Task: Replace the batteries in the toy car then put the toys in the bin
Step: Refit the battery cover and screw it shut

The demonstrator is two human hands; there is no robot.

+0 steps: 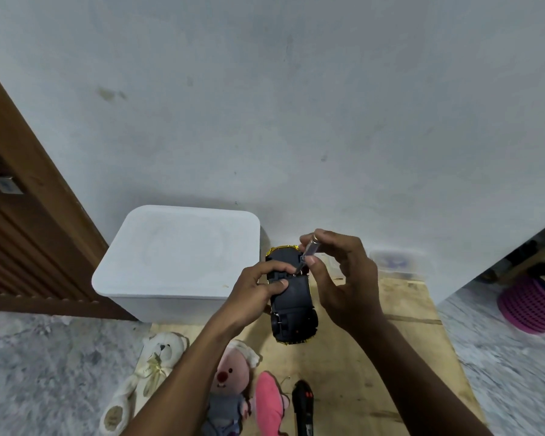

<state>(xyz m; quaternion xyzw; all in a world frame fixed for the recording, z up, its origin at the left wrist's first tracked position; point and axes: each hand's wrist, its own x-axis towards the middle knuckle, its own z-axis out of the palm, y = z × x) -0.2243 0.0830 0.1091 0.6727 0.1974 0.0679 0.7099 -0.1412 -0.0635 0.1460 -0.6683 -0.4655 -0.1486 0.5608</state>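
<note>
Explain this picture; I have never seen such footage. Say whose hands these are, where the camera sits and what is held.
No machine here: a person works with bare hands, and the one picture comes from a camera worn on their head, looking down. The left hand grips an upturned black toy car with gold trim. The right hand pinches a clear-handled screwdriver, its tip at the car's underside. Under them lies a wooden board. Beside it stands a lidded white plastic bin. Nearer lie a cream teddy bear, a pink plush doll and a black remote control.
</note>
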